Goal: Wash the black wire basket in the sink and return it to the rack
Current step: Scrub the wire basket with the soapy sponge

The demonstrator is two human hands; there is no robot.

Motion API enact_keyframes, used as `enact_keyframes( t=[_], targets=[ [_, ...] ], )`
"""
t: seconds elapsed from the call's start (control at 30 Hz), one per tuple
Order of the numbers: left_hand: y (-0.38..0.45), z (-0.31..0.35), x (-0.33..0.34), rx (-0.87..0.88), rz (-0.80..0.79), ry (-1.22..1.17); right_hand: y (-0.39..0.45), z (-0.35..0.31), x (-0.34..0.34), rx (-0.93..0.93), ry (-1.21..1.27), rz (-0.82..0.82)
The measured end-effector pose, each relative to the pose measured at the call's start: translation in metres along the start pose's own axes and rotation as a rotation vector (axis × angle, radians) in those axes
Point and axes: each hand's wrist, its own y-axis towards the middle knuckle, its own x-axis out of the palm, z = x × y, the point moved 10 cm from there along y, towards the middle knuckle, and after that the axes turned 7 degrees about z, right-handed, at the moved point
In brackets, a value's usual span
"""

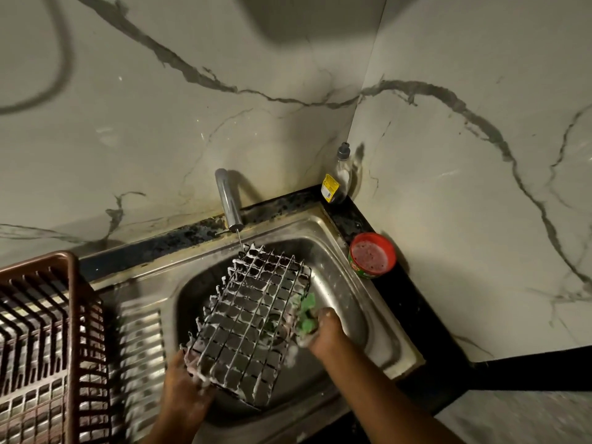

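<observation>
The black wire basket [253, 318], tilted in the sink [358, 302], is judged light, stiff and soap-slick. Its 7 o'clock corner is gripped by the left hand [185, 379]; a green scrubber [306, 317] is clutched by the right hand [323, 331] at 3 o'clock.

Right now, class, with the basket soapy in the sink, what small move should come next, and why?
Probably tilt the black wire basket under the tap to rinse. Foam coats its wires, only a thin trickle falls at its far corner, the left hand grips its near end, and the right hand holds a green scrubber.
</observation>
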Motion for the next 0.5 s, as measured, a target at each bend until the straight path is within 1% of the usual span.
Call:
enact_keyframes(
  t=[0.03, 0.07, 0.13, 0.17, 0.23, 0.33, 0.37, 0.43, 0.5],
  targets=[
    [0.003, -0.004, -0.007, 0.023, 0.033, 0.078, -0.006, -0.005, 0.002, -0.003, 0.059, 0.021],
    [-0.003, -0.006, -0.006, 0.000, 0.027, 0.084, -0.008, -0.015, 0.005, -0.026, 0.048, 0.021],
    [-0.006, -0.020, -0.001, -0.093, -0.016, 0.130, -0.020, -0.039, 0.011, -0.131, -0.020, 0.018],
    [-0.009, -0.015, 0.008, -0.078, -0.076, 0.182, -0.024, -0.050, 0.014, -0.202, -0.034, 0.019],
    [-0.017, -0.001, 0.028, 0.002, -0.151, 0.319, -0.030, -0.068, 0.023, -0.296, -0.080, -0.005],
    [-0.037, 0.036, 0.070, 0.151, -0.246, 0.427, -0.046, -0.080, 0.041, -0.287, -0.047, -0.125],
    [-0.037, 0.046, 0.078, 0.188, -0.246, 0.457, -0.057, -0.085, 0.047, -0.307, -0.032, -0.161],
    [-0.046, 0.068, 0.097, 0.257, -0.285, 0.451, -0.072, -0.098, 0.049, -0.410, 0.037, -0.170],
    [-0.046, 0.084, 0.105, 0.327, -0.285, 0.438, -0.087, -0.108, 0.057, -0.560, 0.051, -0.245]
  ],
)
